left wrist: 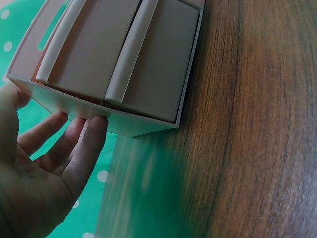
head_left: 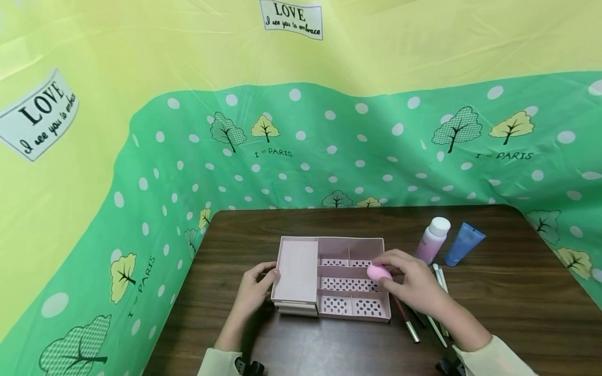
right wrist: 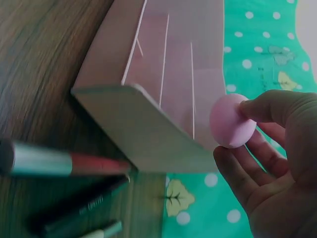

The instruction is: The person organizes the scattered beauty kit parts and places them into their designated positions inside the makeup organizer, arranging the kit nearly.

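Note:
My right hand (head_left: 414, 279) pinches a pink egg-shaped makeup sponge (head_left: 378, 272) between thumb and fingers, over the right side of a pink desktop organizer (head_left: 296, 269). In the right wrist view, the sponge (right wrist: 230, 121) is held just beyond the organizer's right wall (right wrist: 148, 129). The organizer has a flat lid-like top on its left and open compartments with a spotted base on its right. My left hand (head_left: 254, 290) touches the organizer's left side. In the left wrist view, its fingertips (left wrist: 96, 124) rest on the side wall, beside two drawers (left wrist: 158, 59).
Right of the organizer lie a red-handled brush (head_left: 405, 319), a dark pen-like stick and several slim light sticks (head_left: 439, 279). Behind them stand a pink-and-white bottle (head_left: 432, 240) and a blue tube (head_left: 463, 244). A patterned cloth (head_left: 301, 146) hangs around the brown table (head_left: 226, 235).

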Motion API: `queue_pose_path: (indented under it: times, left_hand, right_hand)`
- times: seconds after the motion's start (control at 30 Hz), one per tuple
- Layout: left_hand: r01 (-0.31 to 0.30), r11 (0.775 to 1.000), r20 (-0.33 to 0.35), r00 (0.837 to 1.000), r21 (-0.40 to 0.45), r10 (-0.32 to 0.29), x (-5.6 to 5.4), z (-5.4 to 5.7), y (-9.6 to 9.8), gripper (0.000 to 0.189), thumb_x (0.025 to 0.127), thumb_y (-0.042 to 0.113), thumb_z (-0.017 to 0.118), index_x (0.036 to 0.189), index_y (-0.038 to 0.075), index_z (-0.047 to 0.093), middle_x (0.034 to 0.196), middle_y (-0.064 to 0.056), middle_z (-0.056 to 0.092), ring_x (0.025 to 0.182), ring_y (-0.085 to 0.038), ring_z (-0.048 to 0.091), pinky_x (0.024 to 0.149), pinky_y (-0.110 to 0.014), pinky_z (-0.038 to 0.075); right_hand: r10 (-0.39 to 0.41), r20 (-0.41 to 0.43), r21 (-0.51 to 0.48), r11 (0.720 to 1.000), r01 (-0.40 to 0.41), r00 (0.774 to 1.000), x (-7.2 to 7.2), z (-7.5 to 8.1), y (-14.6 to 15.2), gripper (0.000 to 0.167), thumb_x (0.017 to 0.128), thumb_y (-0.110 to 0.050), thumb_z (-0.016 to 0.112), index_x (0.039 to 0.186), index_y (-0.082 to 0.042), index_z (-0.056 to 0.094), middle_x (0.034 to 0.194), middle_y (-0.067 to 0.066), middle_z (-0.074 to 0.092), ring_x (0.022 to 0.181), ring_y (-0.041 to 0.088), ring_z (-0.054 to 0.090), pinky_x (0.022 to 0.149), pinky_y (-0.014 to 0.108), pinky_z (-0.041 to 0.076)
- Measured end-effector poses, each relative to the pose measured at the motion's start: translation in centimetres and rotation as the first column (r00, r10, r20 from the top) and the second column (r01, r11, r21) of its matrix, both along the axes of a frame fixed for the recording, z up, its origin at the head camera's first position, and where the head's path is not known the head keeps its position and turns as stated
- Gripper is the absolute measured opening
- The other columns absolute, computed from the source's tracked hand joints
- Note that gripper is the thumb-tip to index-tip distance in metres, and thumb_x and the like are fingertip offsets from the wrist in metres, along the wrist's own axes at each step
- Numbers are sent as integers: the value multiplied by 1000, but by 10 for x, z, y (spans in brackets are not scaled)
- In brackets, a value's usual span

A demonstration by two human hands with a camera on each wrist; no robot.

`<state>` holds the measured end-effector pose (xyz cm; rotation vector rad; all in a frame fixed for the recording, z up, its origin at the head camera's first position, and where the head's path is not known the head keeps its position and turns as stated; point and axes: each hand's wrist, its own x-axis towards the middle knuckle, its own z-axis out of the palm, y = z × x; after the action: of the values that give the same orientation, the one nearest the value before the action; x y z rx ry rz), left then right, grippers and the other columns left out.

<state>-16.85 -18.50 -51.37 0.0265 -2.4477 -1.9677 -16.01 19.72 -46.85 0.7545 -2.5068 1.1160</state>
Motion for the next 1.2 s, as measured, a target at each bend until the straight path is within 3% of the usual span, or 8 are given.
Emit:
queue_pose_path:
  times: [0.37, 0.67, 0.97, 1.2]
  left_hand:
    - [0, 1000, 6, 1000, 15, 0, -1, 0, 0, 28, 98, 14, 67, 123, 3, 72, 107, -18, 73, 81, -17, 68, 60, -34, 61]
    - [-1, 1000, 13, 1000, 21, 0, -1, -1, 0, 28, 98, 13, 66, 124, 3, 71, 108, -18, 72, 81, -16, 68, 60, -34, 62]
    - [-11, 999, 10, 1000, 33, 11, -1, -2, 1, 26, 97, 12, 67, 122, 5, 72, 105, -17, 73, 80, -18, 68, 59, -35, 61]
    - [-18, 1000, 4, 1000, 22, 18, -1, -3, 2, 27, 97, 11, 66, 123, 4, 72, 104, -16, 73, 79, -16, 67, 58, -34, 61]
  right_hand:
    - [55, 76, 30, 998, -57, 996, 0, -9, -26, 38, 77, 2, 85, 110, -15, 76, 114, -2, 72, 99, 13, 69, 81, 33, 62]
    - [64, 112, 94, 993, -75, 992, 3, -16, -43, 35, 78, -8, 86, 108, -21, 76, 115, -6, 74, 107, 17, 69, 91, 42, 60]
    - [188, 121, 54, 979, -196, 975, 2, -28, -54, 30, 79, -5, 85, 106, -16, 76, 110, -6, 75, 103, 15, 70, 87, 37, 60]
    - [227, 128, 60, 970, -236, 965, -1, -36, -61, 28, 81, -6, 84, 106, -18, 76, 109, -7, 75, 102, 14, 70, 88, 35, 59]
